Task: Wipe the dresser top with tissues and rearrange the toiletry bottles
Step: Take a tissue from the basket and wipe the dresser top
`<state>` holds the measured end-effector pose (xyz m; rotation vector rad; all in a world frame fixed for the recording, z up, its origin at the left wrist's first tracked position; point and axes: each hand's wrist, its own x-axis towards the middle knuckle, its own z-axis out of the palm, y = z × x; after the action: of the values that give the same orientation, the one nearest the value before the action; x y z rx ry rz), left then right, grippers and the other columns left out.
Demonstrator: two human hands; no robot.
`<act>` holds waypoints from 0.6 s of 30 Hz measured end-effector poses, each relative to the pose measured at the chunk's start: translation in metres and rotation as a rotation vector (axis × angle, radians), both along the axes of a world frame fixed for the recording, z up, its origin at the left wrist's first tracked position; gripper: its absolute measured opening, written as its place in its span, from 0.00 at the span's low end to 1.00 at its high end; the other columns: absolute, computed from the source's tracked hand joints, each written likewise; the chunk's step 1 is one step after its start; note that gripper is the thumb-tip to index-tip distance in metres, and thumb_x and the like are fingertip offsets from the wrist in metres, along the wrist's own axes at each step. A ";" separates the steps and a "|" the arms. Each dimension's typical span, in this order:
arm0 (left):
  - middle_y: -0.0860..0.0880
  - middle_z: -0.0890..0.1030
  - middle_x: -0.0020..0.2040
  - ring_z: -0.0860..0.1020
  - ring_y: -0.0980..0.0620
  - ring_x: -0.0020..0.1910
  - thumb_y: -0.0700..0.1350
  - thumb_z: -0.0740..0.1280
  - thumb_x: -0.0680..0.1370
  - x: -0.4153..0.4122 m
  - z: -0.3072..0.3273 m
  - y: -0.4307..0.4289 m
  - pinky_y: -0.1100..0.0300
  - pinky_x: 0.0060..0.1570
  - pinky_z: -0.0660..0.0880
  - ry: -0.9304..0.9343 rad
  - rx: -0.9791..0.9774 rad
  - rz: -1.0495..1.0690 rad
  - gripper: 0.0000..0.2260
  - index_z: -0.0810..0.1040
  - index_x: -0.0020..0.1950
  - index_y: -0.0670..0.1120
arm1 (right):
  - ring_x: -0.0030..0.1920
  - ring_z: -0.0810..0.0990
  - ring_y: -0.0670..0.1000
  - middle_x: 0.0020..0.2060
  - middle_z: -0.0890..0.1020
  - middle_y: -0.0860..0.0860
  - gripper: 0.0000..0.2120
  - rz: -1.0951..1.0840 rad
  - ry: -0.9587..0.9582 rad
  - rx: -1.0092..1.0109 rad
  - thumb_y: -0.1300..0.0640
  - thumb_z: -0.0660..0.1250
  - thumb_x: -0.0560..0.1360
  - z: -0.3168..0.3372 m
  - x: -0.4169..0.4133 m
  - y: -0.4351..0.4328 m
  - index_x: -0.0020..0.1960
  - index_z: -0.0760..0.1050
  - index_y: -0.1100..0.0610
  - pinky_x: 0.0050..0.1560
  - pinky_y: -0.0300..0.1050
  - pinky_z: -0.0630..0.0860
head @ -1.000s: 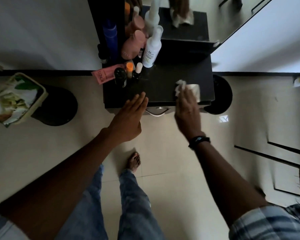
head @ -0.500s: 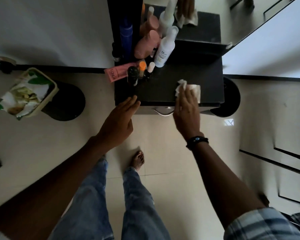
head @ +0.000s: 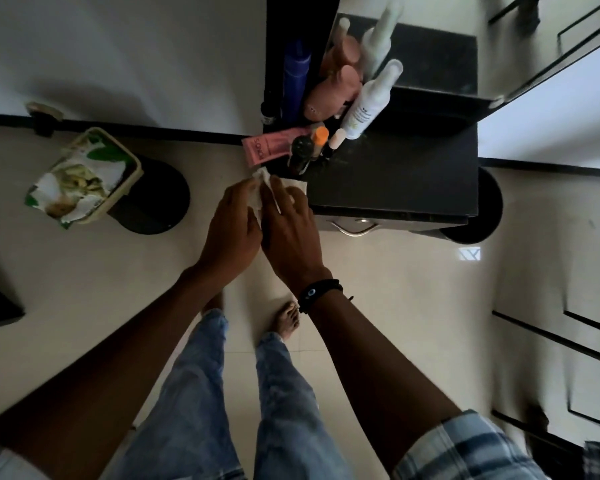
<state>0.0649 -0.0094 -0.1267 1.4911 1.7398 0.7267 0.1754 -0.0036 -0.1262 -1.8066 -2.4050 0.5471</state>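
**Dresser top, left front corner: wiping in progress**

**Tissue** (head: 266, 188): white and crumpled, at the left front corner of the tabletop (head: 395, 178), just left of frame centre. It sits at the very edge, probably so that dust is swept off the surface.

**Right hand** (head: 291, 233): fingers fairly straight and spread, pressing down on the tissue. A dark wristband (head: 321, 294) is on the wrist.

**Left hand** (head: 234, 223): cupped beside the corner and touching the tissue, probably to catch or gather it. I cannot tell whether it actually pinches the tissue.

**Bottles**: grouped at the back left of the tabletop, upper centre of frame, against the mirror (head: 430, 46). This probably leaves the front free for wiping.
- Tall white bottle (head: 368, 105). It has small print and a greenish mark, both unreadable.
- Pink bottle (head: 329, 90).
- Blue can (head: 295, 81).
- Small dark bottle (head: 300, 152).
- Orange-capped bottle (head: 320, 136).
- Cream-capped bottle (head: 337, 139).

**Pink tube** (head: 267, 148): lying flat and overhanging the left edge. Its lettering seems to start "SO"; the rest is unclear.

**Bin** (head: 132, 161): on the floor at upper left, lined with a printed bag and close by for used tissues.
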 end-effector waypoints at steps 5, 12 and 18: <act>0.44 0.69 0.71 0.70 0.47 0.69 0.33 0.57 0.78 0.000 -0.001 0.000 0.62 0.62 0.67 -0.043 -0.036 0.007 0.22 0.64 0.73 0.44 | 0.70 0.68 0.61 0.74 0.66 0.58 0.23 0.055 -0.019 0.016 0.60 0.59 0.79 0.002 0.003 -0.013 0.74 0.65 0.61 0.71 0.53 0.66; 0.45 0.67 0.73 0.69 0.48 0.70 0.34 0.57 0.79 -0.003 -0.003 -0.002 0.60 0.63 0.68 -0.054 -0.119 0.027 0.22 0.62 0.74 0.43 | 0.68 0.67 0.59 0.75 0.63 0.56 0.25 -0.032 -0.081 0.009 0.52 0.60 0.79 -0.002 -0.009 0.009 0.74 0.65 0.59 0.65 0.50 0.67; 0.44 0.68 0.72 0.69 0.47 0.70 0.33 0.57 0.79 -0.009 -0.003 -0.002 0.62 0.63 0.66 -0.021 -0.088 -0.003 0.22 0.63 0.74 0.42 | 0.69 0.69 0.58 0.75 0.64 0.54 0.25 0.054 -0.123 0.053 0.57 0.60 0.77 -0.006 -0.001 -0.004 0.74 0.65 0.57 0.65 0.50 0.70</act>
<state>0.0561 -0.0117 -0.1293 1.4220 1.7312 0.6537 0.1749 -0.0071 -0.1319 -1.8085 -2.5290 0.3834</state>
